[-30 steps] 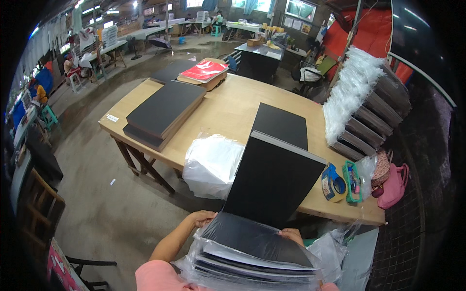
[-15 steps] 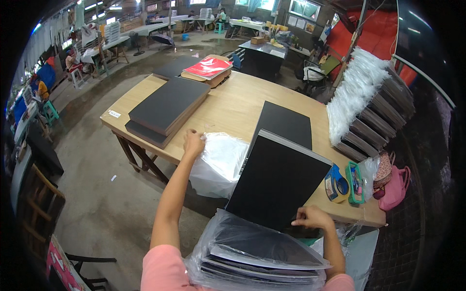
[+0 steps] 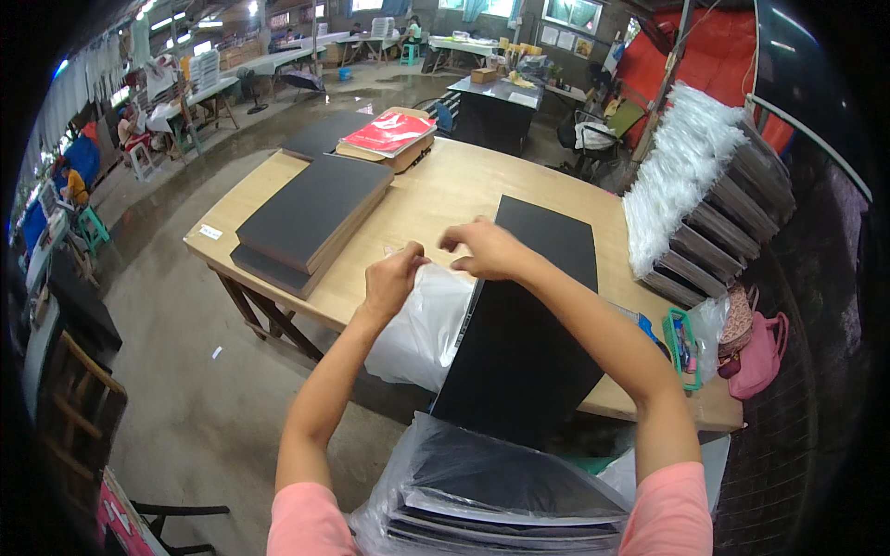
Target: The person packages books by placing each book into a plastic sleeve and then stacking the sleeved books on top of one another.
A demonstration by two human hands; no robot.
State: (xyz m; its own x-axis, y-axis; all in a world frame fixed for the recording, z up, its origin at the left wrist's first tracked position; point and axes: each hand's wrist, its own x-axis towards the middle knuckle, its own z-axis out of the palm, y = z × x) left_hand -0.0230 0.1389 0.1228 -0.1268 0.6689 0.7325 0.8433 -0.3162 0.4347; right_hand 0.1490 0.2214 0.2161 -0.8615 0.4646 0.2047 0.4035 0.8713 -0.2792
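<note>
My left hand [image 3: 397,278] pinches the upper edge of a thin clear plastic bag [image 3: 422,324], one of a pile hanging over the table's near edge. Close by, my right hand [image 3: 487,250] hovers over the bag's top corner, fingers bent and parted from the thumb, nothing visible in them. My right forearm crosses above a leaning black board or book-like panel [image 3: 510,361], partly hiding it. Behind that lies a flat black panel [image 3: 547,232]. Nearest me is a stack of black panels in clear plastic [image 3: 501,473].
The wooden table [image 3: 454,176] also carries a thick black stack [image 3: 315,199] and a red packet [image 3: 389,132] at its left. Rows of plastic-wrapped panels [image 3: 686,185] stand at the right, near a green basket of pens [image 3: 681,347] and a pink bag [image 3: 758,357]. People sit farther off.
My right hand has come up from the leaning panel's lower right corner to the bag's top. My left hand has shifted slightly right, lifting the bag's edge.
</note>
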